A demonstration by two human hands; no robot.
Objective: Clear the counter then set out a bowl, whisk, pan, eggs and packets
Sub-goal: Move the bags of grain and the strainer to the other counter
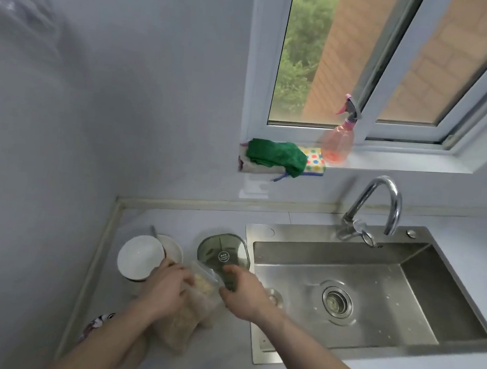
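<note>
Both forearms reaching in from near edge toward counter (174, 216) left of sink (344, 296). Left hand (165, 288) curled over top of clear packets (193, 306), fingers gripping upper left edge. Right hand (242, 290) gripping packets' upper right edge, thumb and fingers closed on plastic. Packets: clear bags with pale beige grainy contents, lying on counter between the two hands, lower ends running back toward near edge under left forearm; exact count of bags unclear. White bowl (140, 257) just left of left hand, tilted, resting against a second white dish (173, 249) behind it; thin utensil handle (153, 231) sticking up behind bowl, type unclear. Green-tinted lidded container (221, 251) just beyond packets, beside sink's left rim, round label on lid. Small patterned item (97, 323) at near left counter edge, partly hidden by left forearm. Stainless sink with drain strainer (337, 302) in basin, curved chrome faucet (375, 207) at far rim. Windowsill (400, 165) above: green cloth (277, 156) over folded rag, polka-dot sponge (315, 161), pink spray bottle (339, 136). Blurred grey shape at top left, unidentifiable.
</note>
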